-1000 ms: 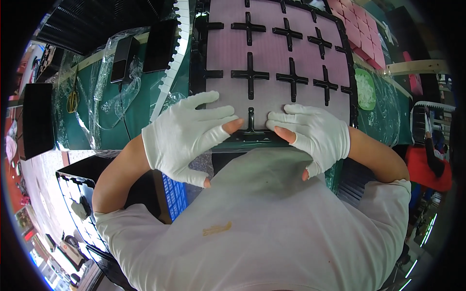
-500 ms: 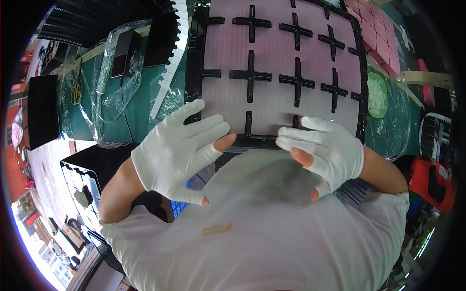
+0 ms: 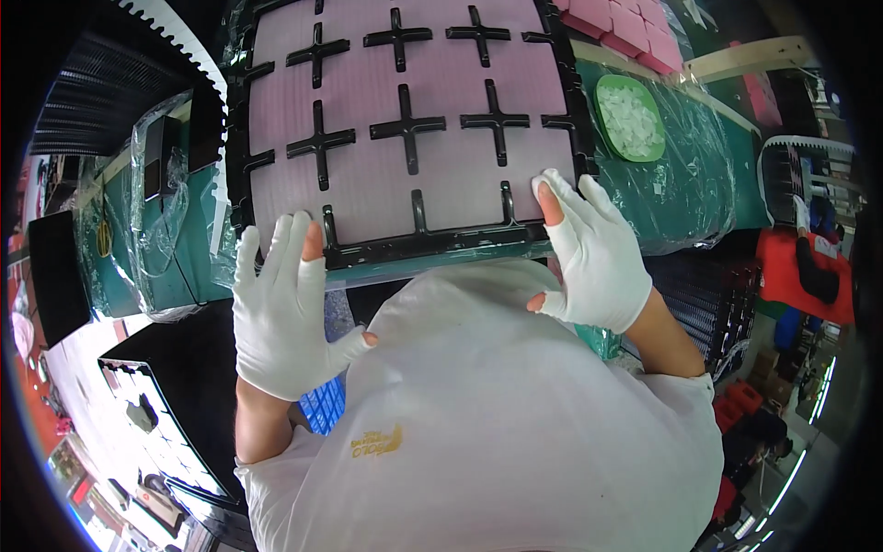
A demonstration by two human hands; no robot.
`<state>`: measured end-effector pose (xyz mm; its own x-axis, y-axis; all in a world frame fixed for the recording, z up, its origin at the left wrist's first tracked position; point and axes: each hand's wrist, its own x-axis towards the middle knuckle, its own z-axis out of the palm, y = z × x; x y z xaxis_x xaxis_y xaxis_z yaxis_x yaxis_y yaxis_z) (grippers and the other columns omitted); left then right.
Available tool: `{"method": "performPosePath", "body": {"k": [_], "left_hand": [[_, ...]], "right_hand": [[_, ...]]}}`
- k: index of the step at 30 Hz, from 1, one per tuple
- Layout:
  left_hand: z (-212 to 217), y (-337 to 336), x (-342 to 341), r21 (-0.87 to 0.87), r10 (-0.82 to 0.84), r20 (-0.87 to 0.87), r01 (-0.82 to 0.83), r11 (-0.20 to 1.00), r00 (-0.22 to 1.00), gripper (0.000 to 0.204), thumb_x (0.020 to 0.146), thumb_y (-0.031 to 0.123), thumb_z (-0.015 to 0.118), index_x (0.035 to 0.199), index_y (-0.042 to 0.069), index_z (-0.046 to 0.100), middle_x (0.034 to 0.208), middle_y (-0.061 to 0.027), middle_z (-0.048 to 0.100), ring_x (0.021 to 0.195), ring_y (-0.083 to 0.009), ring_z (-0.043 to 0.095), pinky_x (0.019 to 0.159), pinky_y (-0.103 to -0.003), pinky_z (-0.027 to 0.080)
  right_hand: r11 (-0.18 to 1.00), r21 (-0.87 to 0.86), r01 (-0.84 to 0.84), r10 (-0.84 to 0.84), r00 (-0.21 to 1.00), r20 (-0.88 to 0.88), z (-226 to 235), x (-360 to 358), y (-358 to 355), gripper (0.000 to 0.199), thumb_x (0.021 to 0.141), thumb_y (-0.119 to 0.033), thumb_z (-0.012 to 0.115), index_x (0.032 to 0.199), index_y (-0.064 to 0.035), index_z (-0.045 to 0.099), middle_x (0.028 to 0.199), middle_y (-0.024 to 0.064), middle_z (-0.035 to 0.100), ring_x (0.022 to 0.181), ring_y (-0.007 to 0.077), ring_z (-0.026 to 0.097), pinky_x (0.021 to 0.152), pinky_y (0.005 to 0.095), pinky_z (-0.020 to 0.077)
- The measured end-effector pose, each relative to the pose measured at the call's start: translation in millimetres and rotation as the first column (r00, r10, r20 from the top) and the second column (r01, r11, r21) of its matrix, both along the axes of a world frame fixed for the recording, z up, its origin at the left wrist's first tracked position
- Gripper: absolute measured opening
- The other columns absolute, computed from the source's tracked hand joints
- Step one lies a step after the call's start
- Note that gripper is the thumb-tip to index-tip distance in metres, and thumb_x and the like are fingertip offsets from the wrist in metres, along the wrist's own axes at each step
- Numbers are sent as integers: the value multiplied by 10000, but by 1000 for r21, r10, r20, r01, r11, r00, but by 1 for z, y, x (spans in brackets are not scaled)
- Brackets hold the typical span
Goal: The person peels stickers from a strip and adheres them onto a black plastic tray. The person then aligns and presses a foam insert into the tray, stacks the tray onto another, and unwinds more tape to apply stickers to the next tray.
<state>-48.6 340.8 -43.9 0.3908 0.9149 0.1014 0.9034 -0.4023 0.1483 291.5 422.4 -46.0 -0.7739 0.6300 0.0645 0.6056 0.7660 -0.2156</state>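
The tray point(image 3: 423, 241), a black frame with crosses point(image 3: 405, 126) over a pink lining point(image 3: 368, 193), lies on the green counter point(image 3: 635, 198), its near edge just before the person's shirt point(image 3: 515, 386). The left hand point(image 3: 280, 317) is at the near left corner, the right hand point(image 3: 598, 258) at the near right. Both are gloved, with bare thumb and index tips. Each grip is apart: fingers stretched out, thumbs held away, clamped on nothing.

To handle the tray well, both hands would best work evenly at opposite corners, fingertips flat on the rim and pressure kept off the thin crosses. The lining looks soft, so a light touch seems wise. The right elbow and wrist should keep clear of the green dish point(image 3: 653, 152) of pale pieces.

The tray's far edge is cut off at the top. The fingers cover parts of both near corners, and whether they press or only hover cannot be told. Whether the lining is one sheet or several is unclear. The pink blocks point(image 3: 635, 28) run out of view, and the dish's pieces are too small to identify.
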Motion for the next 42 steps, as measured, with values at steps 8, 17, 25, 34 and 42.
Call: {"method": "performPosePath", "body": {"k": [8, 17, 25, 34, 42], "left_hand": [[-2, 18, 13, 72, 70, -50, -66, 995, 996, 1053, 845, 675, 580, 1491, -97, 272, 1303, -288, 556, 1232, -451, 526, 1158, -548, 240], [-8, 25, 15, 45, 108, -4, -107, 993, 994, 1003, 813, 539, 685, 1502, -63, 274, 1366, -293, 518, 1265, -483, 489, 1152, -516, 289], [15, -1, 20, 5, -13, 128, 12, 1000, 992, 996, 590, 201, 794, 1454, -68, 377, 1166, -271, 612, 993, -451, 598, 917, -474, 486], [-14, 70, 12, 74, 184, -70, -179, 981, 980, 832, 956, 485, 505, 1495, -100, 261, 1568, -288, 246, 1443, -501, 212, 1181, -535, 199], [-25, 112, 2, 219, 134, -27, -125, 968, 991, 833, 919, 493, 543, 1460, -98, 318, 1534, -281, 295, 1438, -486, 239, 1163, -566, 202]], "right_hand": [[990, 136, -23, 39, 992, -119, -24, 13, 23, 1110, 798, -584, 669, 1555, 23, 132, 1372, 252, 531, 1286, 411, 508, 1132, 556, 323], [979, 201, -16, 48, 986, -159, -22, 10, 44, 946, 783, -470, 756, 1416, 110, 358, 1308, 233, 593, 1201, 332, 581, 1116, 435, 373], [987, 10, -163, 160, 955, -250, -13, 34, 10, 1069, 641, -430, 834, 1478, 33, 355, 1321, 262, 574, 1174, 439, 568, 1115, 490, 383], [982, 187, -16, 3, 998, 68, -2, -24, 43, 950, 871, -585, 588, 1500, 59, 285, 1528, 322, 284, 1456, 456, 243, 1188, 553, 194], [963, 259, 72, -87, 995, 48, -9, -56, 92, 903, 894, -611, 544, 1551, -54, 272, 1545, 302, 281, 1468, 444, 228, 1174, 567, 214]]}}
